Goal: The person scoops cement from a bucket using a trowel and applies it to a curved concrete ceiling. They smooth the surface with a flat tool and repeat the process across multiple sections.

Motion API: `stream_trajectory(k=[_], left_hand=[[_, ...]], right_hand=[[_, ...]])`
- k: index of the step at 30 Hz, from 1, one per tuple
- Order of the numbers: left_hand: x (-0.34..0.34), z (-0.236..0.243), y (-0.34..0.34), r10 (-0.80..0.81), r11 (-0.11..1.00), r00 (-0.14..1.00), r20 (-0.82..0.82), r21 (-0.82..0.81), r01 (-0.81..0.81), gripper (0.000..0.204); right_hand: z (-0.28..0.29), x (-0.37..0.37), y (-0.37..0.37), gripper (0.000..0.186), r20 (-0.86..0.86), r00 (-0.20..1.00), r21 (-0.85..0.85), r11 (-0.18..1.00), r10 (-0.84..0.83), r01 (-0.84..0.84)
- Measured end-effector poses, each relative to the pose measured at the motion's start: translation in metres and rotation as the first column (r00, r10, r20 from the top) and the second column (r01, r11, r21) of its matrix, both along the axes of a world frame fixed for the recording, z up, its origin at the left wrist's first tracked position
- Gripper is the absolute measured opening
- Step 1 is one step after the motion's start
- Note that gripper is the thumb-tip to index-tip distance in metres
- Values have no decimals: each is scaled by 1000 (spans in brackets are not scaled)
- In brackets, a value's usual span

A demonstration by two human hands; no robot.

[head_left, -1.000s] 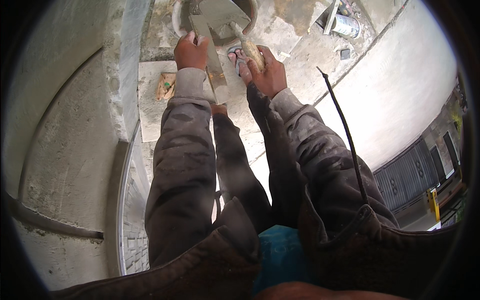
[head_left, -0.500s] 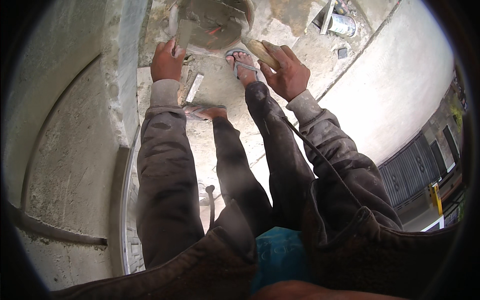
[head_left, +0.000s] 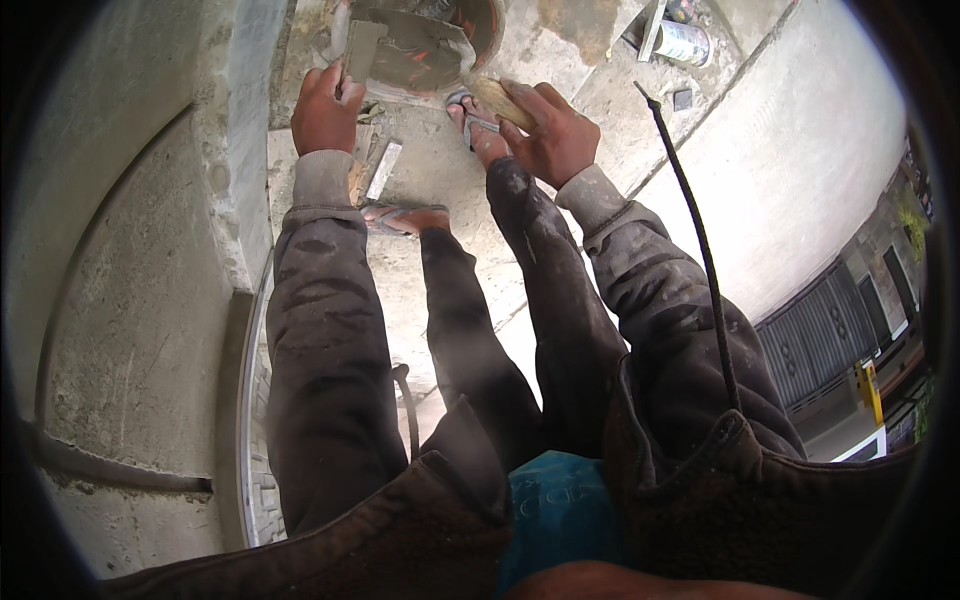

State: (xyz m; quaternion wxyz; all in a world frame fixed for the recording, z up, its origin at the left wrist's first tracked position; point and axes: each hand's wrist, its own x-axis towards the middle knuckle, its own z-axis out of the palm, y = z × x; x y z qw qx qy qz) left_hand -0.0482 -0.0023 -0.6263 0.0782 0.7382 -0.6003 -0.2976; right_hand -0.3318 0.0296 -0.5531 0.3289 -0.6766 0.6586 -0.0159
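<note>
My left hand (head_left: 325, 108) is closed around the near end of a flat, narrow, mortar-grey strip (head_left: 361, 52), which points away over the rim of a round tub. Wet grey mortar (head_left: 415, 58) fills the tub (head_left: 488, 28) at the top of the view. In my closed right hand (head_left: 555, 130) is a pale yellow-brown, wooden-looking piece (head_left: 503, 103), tilted toward the tub. Its far end reaches near the tub's rim, just above my right foot (head_left: 485, 138). Whether it is a handle or a whole block, I cannot tell.
A short whitish strip (head_left: 384, 170) lies beside my left foot (head_left: 410, 219). A white cylindrical can (head_left: 684, 44) and a small dark block (head_left: 683, 100) are at the upper right. Concrete walls (head_left: 130, 290) rise on the left. A loose dark cord (head_left: 700, 220) hangs by my right sleeve.
Both hands have shifted slightly left and away from me with what they hold. The dark cord by my right arm has swung outward to the right.
</note>
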Motion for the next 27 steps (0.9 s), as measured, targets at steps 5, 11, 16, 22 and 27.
stream_trajectory(k=[5,11,16,22,27], left_hand=[[-10,26,-5,201,965,941,-273,-109,-238,38],[-11,121,8,536,752,421,-732,187,-632,33],[-32,246,48,502,594,-2,-865,346,-726,22],[-35,416,133,371,302,-439,-818,554,-776,21],[8,539,204,-126,273,-518,-846,473,-838,11]], right_hand=[[-47,2,-7,50,-76,997,107,994,-7,15],[1,23,-42,44,36,998,-240,969,-47,54],[131,22,-19,57,569,656,471,851,-496,234],[363,77,-9,56,813,330,552,816,-480,-170],[493,159,4,45,952,225,283,872,-205,-399]])
